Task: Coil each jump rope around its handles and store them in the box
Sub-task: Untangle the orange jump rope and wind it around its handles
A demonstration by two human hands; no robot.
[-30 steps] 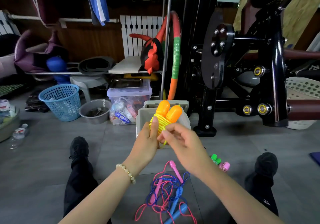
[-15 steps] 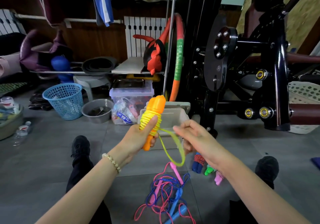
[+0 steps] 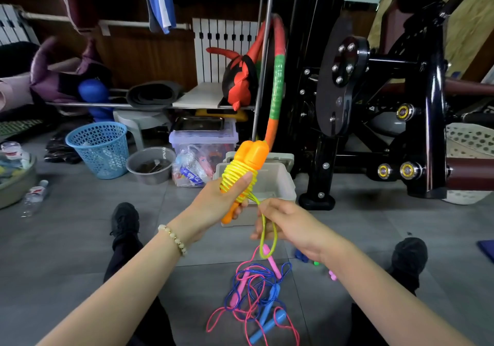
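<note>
My left hand point(image 3: 227, 196) grips the two orange handles point(image 3: 250, 155) of a jump rope, held upright together, with yellow rope point(image 3: 236, 174) coiled round their upper part. My right hand point(image 3: 283, 221) pinches the last loose loop of yellow rope point(image 3: 270, 241), which hangs down below it. Behind both hands stands the open beige box point(image 3: 278, 182) on the floor. A tangle of pink and blue jump ropes point(image 3: 256, 295) with pink and blue handles lies on the floor between my legs.
Small coiled ropes point(image 3: 304, 256) peek out under my right wrist. A black exercise machine point(image 3: 374, 105) fills the right side. A blue basket point(image 3: 100, 149), a grey bowl point(image 3: 151, 163) and a clear storage bin point(image 3: 203, 142) stand left of the box.
The handles went from close in front of the box to tilted and then upright again. My right hand pulled a loop of yellow rope away from the coil and now holds it lower.
</note>
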